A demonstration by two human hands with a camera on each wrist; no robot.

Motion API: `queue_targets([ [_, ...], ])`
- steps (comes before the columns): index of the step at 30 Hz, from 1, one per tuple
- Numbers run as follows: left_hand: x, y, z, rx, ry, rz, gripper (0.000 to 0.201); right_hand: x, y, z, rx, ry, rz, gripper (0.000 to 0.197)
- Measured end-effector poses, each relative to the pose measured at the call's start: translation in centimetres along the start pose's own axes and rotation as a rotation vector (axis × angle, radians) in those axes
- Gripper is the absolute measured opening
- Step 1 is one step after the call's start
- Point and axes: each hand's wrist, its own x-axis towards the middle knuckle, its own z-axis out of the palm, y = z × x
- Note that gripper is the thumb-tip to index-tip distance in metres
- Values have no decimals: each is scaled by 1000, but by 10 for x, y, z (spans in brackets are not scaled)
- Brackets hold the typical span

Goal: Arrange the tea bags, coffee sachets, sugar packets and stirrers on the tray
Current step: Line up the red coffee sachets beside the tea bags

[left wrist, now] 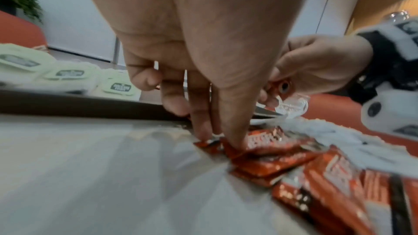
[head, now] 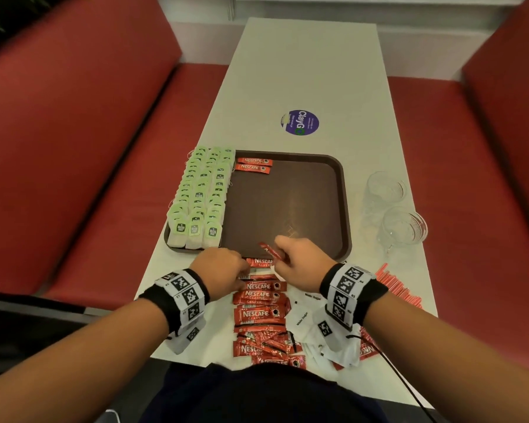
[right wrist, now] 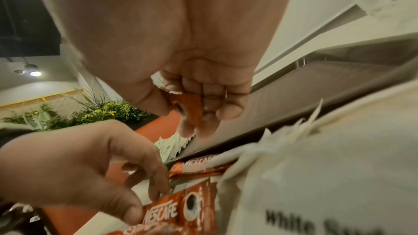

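A brown tray (head: 333, 184) holds rows of green tea bags (head: 200, 196) along its left side and two red coffee sachets (head: 253, 165) at its far left. My right hand (head: 283, 254) hovers over the tray's near edge and pinches one coffee sachet (right wrist: 189, 108) between thumb and fingers. My left hand (head: 242, 271) is down on the table just before the tray, its thumb and fingertips (left wrist: 233, 140) pinching the end of a sachet (right wrist: 172, 212) on top of the loose sachet pile (head: 261, 303). White sugar packets (head: 303, 319) lie under my right wrist. Red stirrers (head: 399, 285) lie to the right.
Two clear glasses (head: 385, 187) (head: 405, 228) stand on the white table (head: 303, 71) right of the tray. A purple round sticker (head: 300, 122) lies beyond the tray. Red bench seats (head: 104, 178) flank the table on both sides.
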Motion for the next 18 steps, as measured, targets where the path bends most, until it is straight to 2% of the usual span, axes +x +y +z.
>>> queue_targets([
  [4,4,6,2,30,0,10,33,0,4,-4,8,-13,40,23],
  [10,5,1,-3,-98,-13,-24,15,1,3,-2,20,-70,63,13],
  [13,4,-4,-6,-145,33,-14,8,5,5,-3,-8,-83,45,6],
  [14,3,-5,-9,-164,58,-2,6,7,6,-3,-18,-87,45,7],
  [18,-2,-11,-22,-266,150,73,4,16,9,-5,-24,-114,57,34],
])
